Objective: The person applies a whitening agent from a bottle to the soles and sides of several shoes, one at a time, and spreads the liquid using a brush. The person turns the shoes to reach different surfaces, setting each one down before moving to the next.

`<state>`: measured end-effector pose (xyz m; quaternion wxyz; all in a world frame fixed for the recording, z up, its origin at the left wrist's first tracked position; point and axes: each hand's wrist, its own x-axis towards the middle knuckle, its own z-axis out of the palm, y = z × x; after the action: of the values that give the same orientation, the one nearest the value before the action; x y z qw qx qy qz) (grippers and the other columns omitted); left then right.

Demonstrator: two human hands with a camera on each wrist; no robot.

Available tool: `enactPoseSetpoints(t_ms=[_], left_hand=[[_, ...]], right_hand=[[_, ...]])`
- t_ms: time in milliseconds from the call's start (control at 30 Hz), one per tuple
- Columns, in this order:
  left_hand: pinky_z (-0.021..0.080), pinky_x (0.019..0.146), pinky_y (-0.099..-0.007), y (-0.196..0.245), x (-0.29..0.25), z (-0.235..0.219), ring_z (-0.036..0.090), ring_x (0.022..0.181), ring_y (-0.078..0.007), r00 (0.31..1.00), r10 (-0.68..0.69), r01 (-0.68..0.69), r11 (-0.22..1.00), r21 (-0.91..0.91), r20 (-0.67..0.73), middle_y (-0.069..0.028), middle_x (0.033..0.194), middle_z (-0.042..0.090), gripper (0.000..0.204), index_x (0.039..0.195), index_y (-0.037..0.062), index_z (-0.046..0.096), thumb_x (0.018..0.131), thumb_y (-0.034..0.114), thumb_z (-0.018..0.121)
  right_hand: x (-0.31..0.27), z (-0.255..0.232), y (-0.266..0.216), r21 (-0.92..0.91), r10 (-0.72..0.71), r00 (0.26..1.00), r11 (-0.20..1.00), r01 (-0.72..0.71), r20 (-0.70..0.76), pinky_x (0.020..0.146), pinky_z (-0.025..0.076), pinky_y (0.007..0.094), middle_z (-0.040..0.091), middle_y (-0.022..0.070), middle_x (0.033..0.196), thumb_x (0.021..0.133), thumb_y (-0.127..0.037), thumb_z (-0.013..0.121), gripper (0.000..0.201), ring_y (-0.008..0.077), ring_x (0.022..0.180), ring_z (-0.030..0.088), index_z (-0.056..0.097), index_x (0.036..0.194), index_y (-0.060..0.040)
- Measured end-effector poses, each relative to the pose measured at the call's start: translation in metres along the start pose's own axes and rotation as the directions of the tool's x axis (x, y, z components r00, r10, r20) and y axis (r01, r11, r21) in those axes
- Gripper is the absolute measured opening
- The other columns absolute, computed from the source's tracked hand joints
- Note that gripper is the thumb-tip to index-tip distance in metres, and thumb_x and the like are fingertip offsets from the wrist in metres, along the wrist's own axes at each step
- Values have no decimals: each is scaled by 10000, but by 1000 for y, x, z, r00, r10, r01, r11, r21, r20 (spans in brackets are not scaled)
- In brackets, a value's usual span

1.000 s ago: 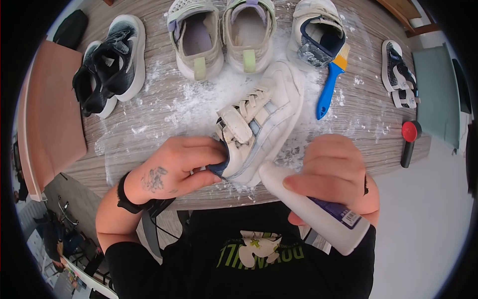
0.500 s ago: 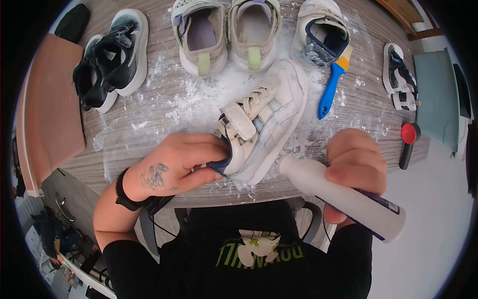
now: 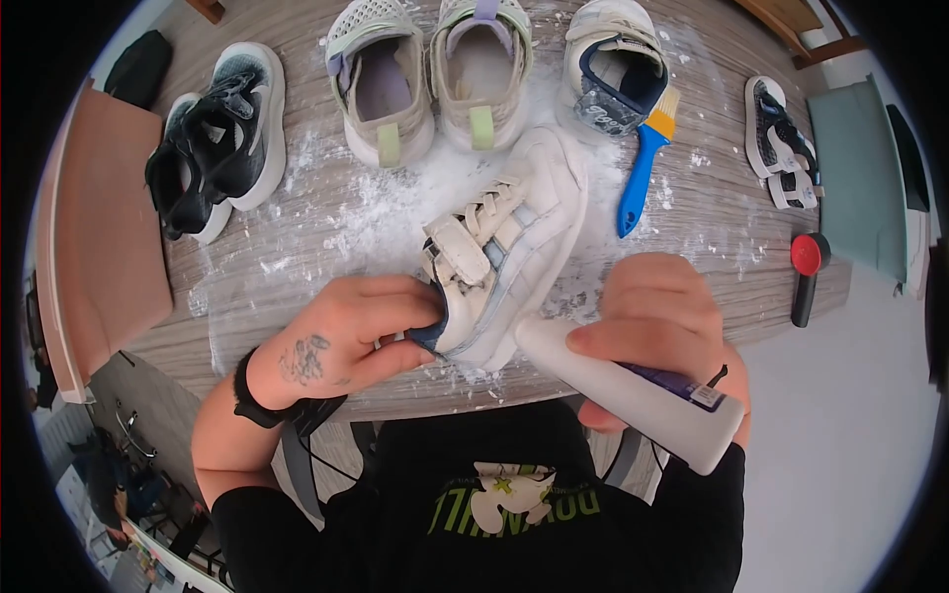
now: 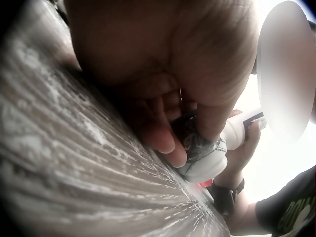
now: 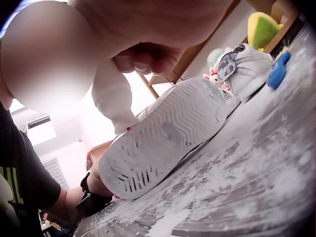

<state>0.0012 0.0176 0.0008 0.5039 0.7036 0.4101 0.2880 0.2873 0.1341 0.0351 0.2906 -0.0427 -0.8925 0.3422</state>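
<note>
A white and cream sneaker (image 3: 514,252) lies tilted on its side on the table, toe pointing away. Its zigzag-patterned sole (image 5: 168,136) faces the right wrist camera. My left hand (image 3: 341,331) grips the shoe's navy heel collar, some fingers inside the opening and the thumb outside. In the left wrist view the lettered dark heel (image 4: 190,133) shows between the fingers. My right hand (image 3: 657,326) holds a white squeeze bottle (image 3: 633,390) with a purple label, tipped so its narrow end is right at the sole edge near the heel.
White powder (image 3: 386,203) is spread over the wood-grain table. Beyond the sneaker stand a pair of mesh shoes (image 3: 479,89) and its mate (image 3: 615,79), with a blue brush (image 3: 641,178) alongside. Black shoes (image 3: 222,138) sit left, sandals (image 3: 781,138) right, near a red-and-black scoop (image 3: 809,267).
My right hand swung the bottle right, away from the shoe, then brought it back left to the sole edge. The left hand keeps its grip and the sneaker stays in place.
</note>
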Motion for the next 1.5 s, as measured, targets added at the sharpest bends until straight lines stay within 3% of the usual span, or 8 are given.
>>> enactPoseSetpoints(t_ms=[167, 567, 1067, 1167, 1300, 1333, 1400, 1500], left_hand=[[524, 722, -363, -2, 0, 1, 653, 868, -361, 999, 29, -29, 999, 14, -16, -172, 1011, 650, 267, 1025, -30, 628, 789, 24, 741], [527, 742, -373, -2, -1, 1, 651, 881, -359, 999, 33, -32, 999, 13, -30, -164, 1005, 649, 284, 1040, -22, 629, 781, 21, 736], [514, 700, -373, -1, 0, 3, 637, 851, -348, 998, 43, -42, 999, 34, -36, -150, 982, 647, 277, 1025, -18, 627, 781, 26, 752], [513, 692, -371, 2, -1, 3, 636, 838, -341, 1000, -1, 2, 999, 34, -27, -147, 980, 646, 272, 1021, -18, 624, 787, 30, 755], [510, 691, -376, 5, 0, 5, 635, 827, -343, 999, 0, 2, 998, 59, -33, -147, 961, 645, 255, 995, -20, 624, 787, 37, 760], [509, 694, -380, 4, 1, 5, 635, 825, -345, 999, 13, -11, 998, 70, -31, -148, 955, 645, 250, 987, -20, 625, 786, 39, 761], [506, 701, -388, 5, 2, 7, 634, 823, -350, 998, 58, -54, 991, 123, -28, -150, 943, 646, 241, 970, -19, 626, 784, 44, 764], [505, 714, -374, 10, 0, 11, 643, 819, -343, 998, 62, -62, 991, 119, -3, -151, 927, 652, 205, 943, -17, 641, 791, 50, 760]], right_hand=[[-4, -1, -4, -9, 12, 999, 1000, -12, -45, 610, 446, 384, 641, 63, 746, 763, -446, 824, 469, 248, 642, 571, 679, 958, -44], [-5, 0, 0, -11, 30, 995, 1000, -29, 96, 591, 443, 394, 653, 74, 749, 730, -339, 845, 420, 259, 643, 579, 680, 970, -36], [2, 2, -2, 18, 9, 999, 1000, -10, 33, 513, 375, 354, 618, 50, 654, 738, -344, 839, 380, 244, 522, 547, 693, 947, -62], [0, -4, 2, 76, 31, 998, 997, -26, -59, 486, 380, 323, 579, 23, 646, 696, -270, 850, 336, 206, 529, 542, 715, 914, -54], [-13, -21, 13, 46, 165, 966, 986, -159, -199, 617, 496, 328, 677, 78, 791, 754, -262, 810, 326, 225, 644, 623, 707, 962, -33], [-17, -22, 18, 94, 187, 937, 982, -166, -294, 668, 521, 324, 689, 98, 855, 783, -266, 794, 326, 221, 700, 643, 697, 981, -26], [-28, -1, 29, 359, 275, 754, 932, -55, -597, 812, 536, 307, 665, 130, 1074, 868, -310, 750, 437, 180, 900, 649, 622, 1124, 20], [-25, -8, 43, 271, 192, 682, 962, 9, -705, 814, 525, 287, 653, 115, 1072, 912, -237, 717, 425, 148, 935, 624, 570, 1190, 48]])
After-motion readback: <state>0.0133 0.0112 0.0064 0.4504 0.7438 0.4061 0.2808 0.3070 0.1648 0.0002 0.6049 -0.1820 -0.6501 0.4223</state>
